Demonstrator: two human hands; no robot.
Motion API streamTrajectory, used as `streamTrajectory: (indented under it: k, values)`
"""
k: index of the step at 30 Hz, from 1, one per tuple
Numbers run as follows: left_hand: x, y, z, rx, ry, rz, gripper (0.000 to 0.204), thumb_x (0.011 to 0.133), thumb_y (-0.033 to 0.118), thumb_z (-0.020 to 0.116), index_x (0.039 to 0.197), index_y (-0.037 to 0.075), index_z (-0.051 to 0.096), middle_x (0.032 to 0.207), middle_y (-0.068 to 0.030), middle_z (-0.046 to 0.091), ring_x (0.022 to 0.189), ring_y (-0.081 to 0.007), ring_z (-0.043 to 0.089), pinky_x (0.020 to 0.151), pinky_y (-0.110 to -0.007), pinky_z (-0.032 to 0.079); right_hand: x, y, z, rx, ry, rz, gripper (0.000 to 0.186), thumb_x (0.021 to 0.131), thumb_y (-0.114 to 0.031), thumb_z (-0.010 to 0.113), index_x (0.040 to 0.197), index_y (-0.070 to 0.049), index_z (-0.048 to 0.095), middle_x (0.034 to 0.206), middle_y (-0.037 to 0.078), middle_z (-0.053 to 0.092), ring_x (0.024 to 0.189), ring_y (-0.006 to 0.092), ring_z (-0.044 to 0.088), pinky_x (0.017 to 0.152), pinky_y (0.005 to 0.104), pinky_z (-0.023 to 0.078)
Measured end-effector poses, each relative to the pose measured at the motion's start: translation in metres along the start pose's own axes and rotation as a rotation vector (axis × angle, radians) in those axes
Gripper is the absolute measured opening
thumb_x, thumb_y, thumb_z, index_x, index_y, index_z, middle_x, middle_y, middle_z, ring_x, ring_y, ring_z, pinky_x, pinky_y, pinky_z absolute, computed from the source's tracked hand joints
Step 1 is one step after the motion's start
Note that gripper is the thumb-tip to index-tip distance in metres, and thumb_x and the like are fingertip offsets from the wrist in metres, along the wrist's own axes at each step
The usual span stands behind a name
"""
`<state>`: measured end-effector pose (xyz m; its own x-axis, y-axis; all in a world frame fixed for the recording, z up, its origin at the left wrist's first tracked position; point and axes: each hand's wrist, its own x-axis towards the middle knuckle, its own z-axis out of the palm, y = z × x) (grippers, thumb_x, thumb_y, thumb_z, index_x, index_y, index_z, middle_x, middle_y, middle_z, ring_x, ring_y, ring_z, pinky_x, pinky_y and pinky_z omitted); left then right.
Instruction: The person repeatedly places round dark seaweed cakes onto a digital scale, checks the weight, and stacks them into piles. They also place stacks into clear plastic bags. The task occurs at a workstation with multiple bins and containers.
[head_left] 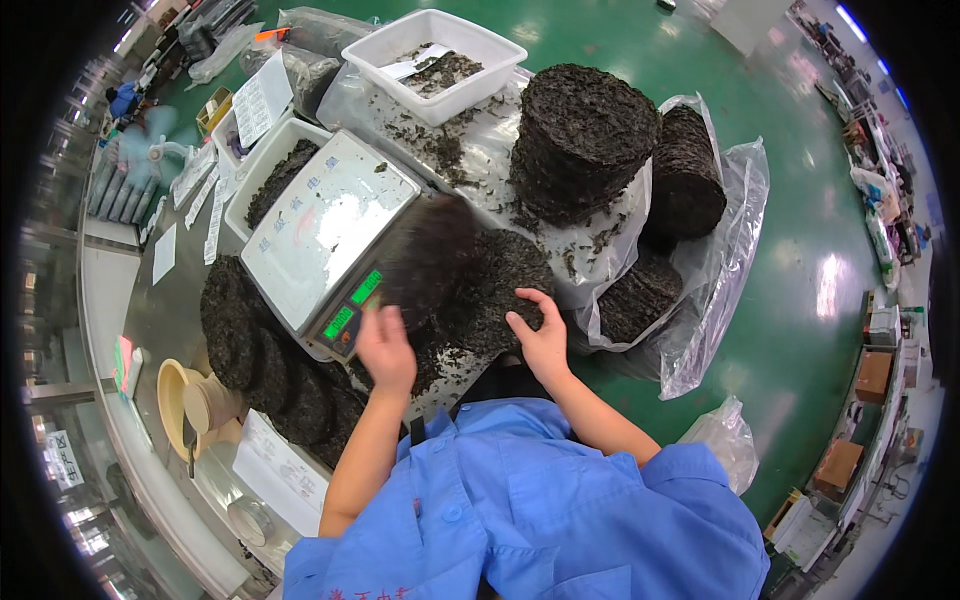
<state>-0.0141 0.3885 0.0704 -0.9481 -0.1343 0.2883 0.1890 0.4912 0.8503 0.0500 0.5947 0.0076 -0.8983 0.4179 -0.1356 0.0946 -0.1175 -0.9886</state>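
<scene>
A motion-blurred dark disc of dried, seaweed-like flakes [425, 255] is tilted beside a white scale [318, 225] with green displays, held at its lower edge by my left hand [385, 345], whose fingers are curled and slightly smeared. My right hand [535, 330] grips the edge of another round dark disc [500, 285] with thumb and fingers curved on it. Loose flakes surround both discs. Several similar discs [250, 330] lean along the scale's lower left side.
A tall disc stack [585, 125] and bagged stacks [685, 170] stand right, a white tub [434, 65] at back. A tray [240, 205] lies behind the scale. A yellow bowl [175, 410], papers [270, 470], a blurred fan [150, 150] and a person in blue [125, 100] are left.
</scene>
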Motion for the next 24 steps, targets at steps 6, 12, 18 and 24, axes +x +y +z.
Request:
streamTrajectory:
  k: [6, 12, 18, 24]
  values:
    - [0.016, -0.002, -0.075, -0.694, 0.512, -0.327, 0.049, 0.106, 0.038, 0.044, 0.127, -0.006, 0.053, 0.125, -0.0117, 0.060, 0.108, -0.0190, 0.058, 0.095, -0.033, 0.047, 0.000, -0.065, -0.014, -0.155, -0.017, -0.322, 0.093, 0.084, 0.005, 0.068, 0.157, -0.005, 0.011, 0.162, 0.014, 0.018, 0.141, 0.0225, 0.033, 0.111, 0.0336, 0.035]
    - [0.026, -0.016, -0.162, -0.836, 0.752, -0.379, 0.059, 0.105, 0.045, 0.042, 0.141, -0.002, 0.043, 0.141, -0.0122, 0.052, 0.124, -0.0256, 0.055, 0.104, -0.039, 0.047, 0.035, -0.102, 0.032, -0.442, -0.296, -0.928, 0.040, 0.071, 0.003, 0.065, 0.110, -0.006, 0.068, 0.113, 0.010, 0.070, 0.108, 0.0274, 0.065, 0.098, 0.0393, 0.046]
    - [0.010, -0.022, -0.214, -0.985, 0.956, -0.449, 0.066, 0.100, 0.055, 0.044, 0.145, 0.006, 0.042, 0.144, -0.0090, 0.049, 0.128, -0.0274, 0.051, 0.107, -0.043, 0.044, 0.049, -0.106, 0.142, -0.108, -0.485, -0.483, 0.038, 0.079, 0.008, 0.066, 0.116, -0.001, 0.063, 0.110, 0.012, 0.066, 0.111, 0.0260, 0.061, 0.100, 0.0377, 0.044]
    - [-0.002, -0.013, -0.224, -1.121, 0.807, -0.456, 0.074, 0.097, 0.063, 0.043, 0.151, 0.014, 0.032, 0.153, -0.0051, 0.038, 0.137, -0.0269, 0.040, 0.115, -0.045, 0.034, 0.070, -0.088, 0.240, -0.557, -0.176, -0.590, 0.098, 0.075, -0.021, 0.084, 0.147, 0.008, 0.024, 0.143, 0.031, 0.037, 0.135, 0.0442, 0.034, 0.115, 0.0484, 0.026]
